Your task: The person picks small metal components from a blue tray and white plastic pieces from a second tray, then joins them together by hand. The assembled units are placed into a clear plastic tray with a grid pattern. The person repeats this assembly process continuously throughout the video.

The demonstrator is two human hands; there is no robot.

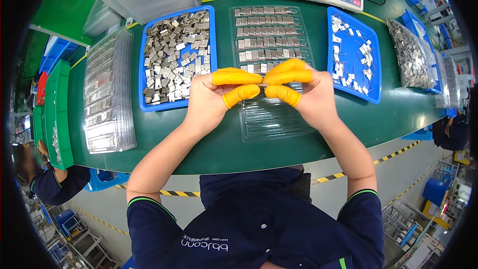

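Yellow-sheathed fingers (239, 76), left hand (206, 97) and right hand (318, 97), pinched together on one small thin part (263, 85).
Handling: judged light and stiff, perhaps slick-faced; any fine leads would be its fragile point, so best gripped by the body's edges. Position: between the opposed fingertips of both hands, mostly covered by them, above a clear compartmented tray (254, 128) whose far rows hold silver-grey pieces (271, 31).
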